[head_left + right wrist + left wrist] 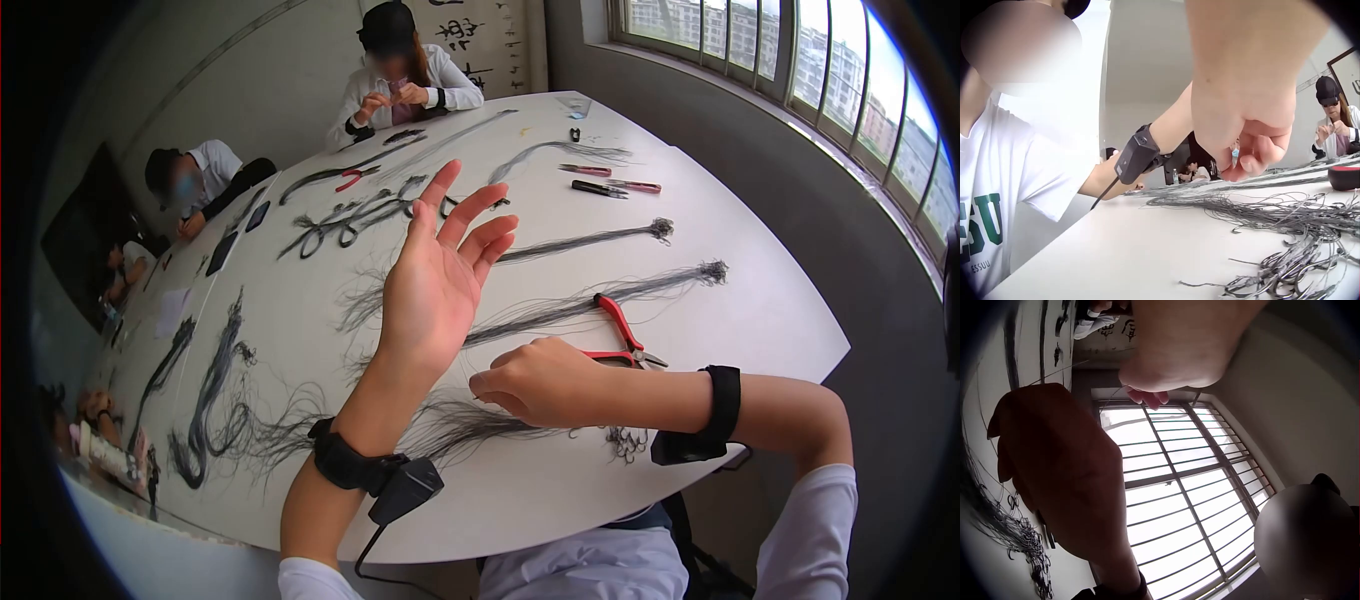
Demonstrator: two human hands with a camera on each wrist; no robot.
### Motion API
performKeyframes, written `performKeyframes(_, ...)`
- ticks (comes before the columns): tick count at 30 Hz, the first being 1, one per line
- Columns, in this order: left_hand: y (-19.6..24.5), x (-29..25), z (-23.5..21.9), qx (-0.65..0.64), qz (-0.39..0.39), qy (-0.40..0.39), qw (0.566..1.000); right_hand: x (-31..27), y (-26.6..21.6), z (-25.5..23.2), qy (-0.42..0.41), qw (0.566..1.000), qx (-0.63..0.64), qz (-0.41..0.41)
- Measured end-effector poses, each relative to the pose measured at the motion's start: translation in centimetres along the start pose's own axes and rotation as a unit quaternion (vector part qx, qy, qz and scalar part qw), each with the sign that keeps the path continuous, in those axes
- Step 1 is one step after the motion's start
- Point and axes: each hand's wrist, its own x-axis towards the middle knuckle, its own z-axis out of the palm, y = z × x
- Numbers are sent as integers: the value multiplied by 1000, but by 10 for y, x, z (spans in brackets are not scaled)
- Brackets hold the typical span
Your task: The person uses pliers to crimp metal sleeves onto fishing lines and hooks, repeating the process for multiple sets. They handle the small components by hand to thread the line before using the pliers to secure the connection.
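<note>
Grey strands [490, 426] fan out | right hand [546, 384]: fingers curled, apparently pinching a fine line [1060, 372] | left hand [436, 282]: loosely open, nothing visibly gripped | best drawn gently, clear of hooks [1282, 272]

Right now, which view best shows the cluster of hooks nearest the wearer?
The right wrist view: the hooks lie large in the foreground, their bends easy to pick out. The head view shows them small; the left wrist view catches them at its lower left, darker and less distinct.
</note>
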Motion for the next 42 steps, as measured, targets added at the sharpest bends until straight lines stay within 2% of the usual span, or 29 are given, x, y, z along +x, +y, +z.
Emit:
performKeyframes(2, -4, 4, -4, 23, 10, 14, 1000, 1, -6, -1, -8, 999, 43, 13)
performKeyframes(4, -7, 9, -18, 154, -22, -14, 988, 0, -7, -2, -5, 999, 39, 9)
performKeyframes(5, -8, 10, -24, 155, -22, -15, 988, -1, -7, -3, -4, 999, 34, 6)
performKeyframes(7, -8, 9, -34, 274, -134, -37, 952, -5, -6, -13, 2, 1000, 27, 7)
performKeyframes(11, -23, 4, -49, 357, -136, -33, 924, -13, -6, -26, 17, 999, 41, 8)
performKeyframes(12, -24, 3, -46, 327, -113, -16, 938, -14, -6, -27, 17, 999, 42, 9)
performKeyframes(13, -21, 4, -43, 327, -113, -17, 938, -15, -6, -27, -35, 997, 53, 36)
performKeyframes(14, -15, 7, -40, 218, -111, 16, 969, -16, -6, -28, -87, 992, 65, 63)
performKeyframes(15, -8, 9, -34, 107, -108, 48, 987, -17, -4, -26, -87, 992, 65, 64)
performKeyframes(17, 10, 11, -19, 64, -122, 60, 989, -18, 3, -19, -43, 990, 90, 98)
performKeyframes(19, 25, 12, -17, -56, -118, -19, 991, -19, 14, -12, -18, 984, 124, 126)
performKeyframes(20, 33, 14, -17, -55, -118, -18, 991, -19, 17, -9, 8, 975, 157, 155)
performKeyframes(21, 40, 15, -19, -124, -133, -85, 980, -18, 18, -9, 8, 975, 158, 154)
performKeyframes(22, 44, 15, -18, -192, -146, -152, 958, -17, 20, -12, 13, 963, 189, 192)
performKeyframes(23, 45, 14, -14, -192, -147, -151, 959, -16, 20, -14, 18, 948, 218, 230)
performKeyframes(25, 43, 12, -5, -215, -91, -26, 972, -14, 17, -17, 14, 932, 255, 256)
performKeyframes(27, 38, 19, -5, -240, -81, 4, 967, -9, 11, -18, -46, 878, 352, 320)
performKeyframes(29, 31, 28, -7, -243, -45, 95, 964, -9, 9, -12, -56, 863, 386, 321)
performKeyframes(30, 26, 32, -8, -243, -46, 94, 964, -8, 5, -9, -66, 847, 420, 320)
performKeyframes(32, 13, 39, -11, -132, 1, 184, 974, -5, -7, -5, -63, 850, 424, 304)
performKeyframes(33, 6, 42, -13, -132, 0, 183, 974, -4, -13, -3, -62, 854, 429, 288)
performKeyframes(34, -2, 44, -17, -46, 2, 211, 976, -4, -12, 3, -23, 896, 374, 238)
performKeyframes(35, -10, 45, -23, 41, 5, 237, 971, -5, -10, 8, -23, 896, 374, 238)
performKeyframes(36, -15, 44, -29, 96, -12, 229, 968, -4, -10, 9, 29, 933, 306, 188)
performKeyframes(37, -19, 43, -34, 97, -12, 229, 969, -4, -10, 10, 82, 959, 234, 137)
performKeyframes(39, -25, 39, -40, 281, -75, 174, 941, -5, -6, -2, 63, 969, 192, 144)
performKeyframes(41, -25, 33, -45, 323, -78, 145, 932, -6, -2, -20, 42, 976, 150, 150)
performKeyframes(42, -23, 31, -47, 351, -100, 80, 927, -7, 1, -28, 50, 986, 95, 129)
